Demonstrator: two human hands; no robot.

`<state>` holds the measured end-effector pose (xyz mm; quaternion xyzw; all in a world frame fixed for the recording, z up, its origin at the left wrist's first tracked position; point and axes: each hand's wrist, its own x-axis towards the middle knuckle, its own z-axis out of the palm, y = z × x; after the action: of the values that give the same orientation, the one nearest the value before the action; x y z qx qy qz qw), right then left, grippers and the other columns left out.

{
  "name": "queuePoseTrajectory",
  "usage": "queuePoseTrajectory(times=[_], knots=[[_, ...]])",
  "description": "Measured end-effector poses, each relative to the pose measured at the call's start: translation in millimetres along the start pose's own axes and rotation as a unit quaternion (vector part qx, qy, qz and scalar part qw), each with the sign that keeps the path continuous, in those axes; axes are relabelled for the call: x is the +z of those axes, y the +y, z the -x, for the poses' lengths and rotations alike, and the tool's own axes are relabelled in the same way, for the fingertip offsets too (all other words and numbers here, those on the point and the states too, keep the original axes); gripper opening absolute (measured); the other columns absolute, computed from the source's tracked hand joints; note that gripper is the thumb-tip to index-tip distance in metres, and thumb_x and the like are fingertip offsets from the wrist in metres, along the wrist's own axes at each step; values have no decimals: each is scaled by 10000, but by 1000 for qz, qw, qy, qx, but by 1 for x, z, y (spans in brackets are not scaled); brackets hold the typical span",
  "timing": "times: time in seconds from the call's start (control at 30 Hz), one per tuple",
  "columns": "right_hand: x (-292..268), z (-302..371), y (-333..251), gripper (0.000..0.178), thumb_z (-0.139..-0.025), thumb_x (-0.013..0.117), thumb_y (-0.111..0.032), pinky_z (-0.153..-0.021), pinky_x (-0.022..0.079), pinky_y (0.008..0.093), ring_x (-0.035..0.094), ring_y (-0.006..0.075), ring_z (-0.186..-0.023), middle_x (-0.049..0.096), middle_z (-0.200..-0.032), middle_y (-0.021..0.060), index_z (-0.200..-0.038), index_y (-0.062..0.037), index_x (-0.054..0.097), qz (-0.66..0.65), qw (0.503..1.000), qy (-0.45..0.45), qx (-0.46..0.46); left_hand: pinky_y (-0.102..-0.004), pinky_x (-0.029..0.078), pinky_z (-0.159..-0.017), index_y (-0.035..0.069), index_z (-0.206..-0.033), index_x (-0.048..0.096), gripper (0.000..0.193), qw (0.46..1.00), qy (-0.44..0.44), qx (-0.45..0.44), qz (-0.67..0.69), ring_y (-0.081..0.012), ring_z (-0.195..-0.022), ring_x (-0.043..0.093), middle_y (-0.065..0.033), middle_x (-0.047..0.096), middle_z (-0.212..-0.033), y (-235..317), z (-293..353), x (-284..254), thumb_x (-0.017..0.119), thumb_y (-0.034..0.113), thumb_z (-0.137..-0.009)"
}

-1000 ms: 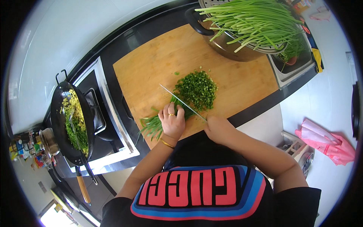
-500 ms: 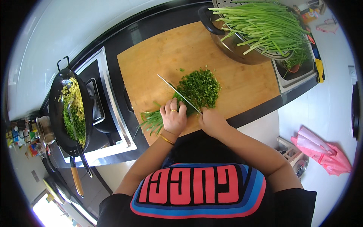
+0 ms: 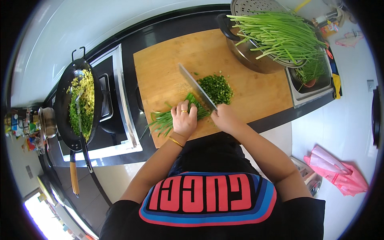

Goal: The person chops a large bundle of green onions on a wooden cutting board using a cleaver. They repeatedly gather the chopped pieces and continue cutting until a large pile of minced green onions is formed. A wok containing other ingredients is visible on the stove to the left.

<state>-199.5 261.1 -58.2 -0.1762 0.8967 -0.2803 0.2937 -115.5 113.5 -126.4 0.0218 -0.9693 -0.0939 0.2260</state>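
A bunch of green chives [image 3: 168, 118] lies across the near edge of a large wooden cutting board [image 3: 168, 68]. My left hand [image 3: 184, 120], with a ring and a gold bracelet, presses down on the bunch. My right hand [image 3: 224, 117] grips the handle of a big cleaver [image 3: 197, 86], whose blade slants across the cut end of the chives. A heap of chopped chives [image 3: 216, 88] sits just right of the blade.
A metal pot [image 3: 250, 54] at the board's far right carries a strainer heaped with long uncut chives [image 3: 280, 34]. A black wok [image 3: 78, 106] of yellow and green food sits on the stove at left. A sink [image 3: 312, 82] lies right; a pink bag [image 3: 338, 176] is on the floor.
The view has shifted, so the board sits further right. The cleaver blade has lifted and tilted over the chives while my left hand stays pressed on the bunch.
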Motion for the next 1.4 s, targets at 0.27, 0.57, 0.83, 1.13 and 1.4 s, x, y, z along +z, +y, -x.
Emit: queuePoseTrajectory(times=[0.27, 0.57, 0.83, 1.13, 1.4], knots=[[-31, 58, -9, 261, -812, 533, -168, -658, 469, 484, 588, 435, -698, 589, -695, 269, -703, 67, 568, 44, 998, -49, 0, -445, 397, -857, 53, -974, 575, 199, 999, 22, -30, 29, -286, -992, 546, -137, 570, -1058, 1, 4, 2, 581, 141, -796], [-31, 74, -14, 265, -808, 530, -170, -676, 472, 477, 590, 437, -715, 593, -714, 284, -716, 75, 570, 22, 999, -34, 35, -429, 404, -860, 28, -1071, 564, 286, 999, 20, -39, 22, -258, -972, 557, -116, 588, -1054, 2, 1, -2, 589, 170, -824], [-34, 76, -19, 238, -807, 520, -149, -680, 473, 484, 590, 441, -717, 590, -720, 287, -707, 63, 562, 61, 996, -59, 36, -421, 399, -864, 27, -1059, 571, 280, 999, 36, -30, 25, -280, -954, 546, -116, 561, -1059, 0, 1, -1, 608, 122, -798], [-28, 71, -22, 236, -823, 511, -149, -676, 471, 484, 584, 449, -709, 587, -709, 283, -738, 64, 562, 50, 996, -49, 51, -414, 402, -844, 28, -1025, 580, 260, 998, 45, -19, 36, -269, -954, 546, -110, 554, -1039, -2, 2, 0, 617, 111, -781], [-42, 71, -25, 229, -827, 509, -147, -669, 464, 486, 581, 447, -703, 583, -703, 280, -743, 59, 562, 55, 996, -61, 31, -420, 406, -831, 36, -974, 589, 212, 999, 33, -14, 26, -251, -962, 545, -100, 563, -1012, -2, 1, -2, 576, 114, -778]])
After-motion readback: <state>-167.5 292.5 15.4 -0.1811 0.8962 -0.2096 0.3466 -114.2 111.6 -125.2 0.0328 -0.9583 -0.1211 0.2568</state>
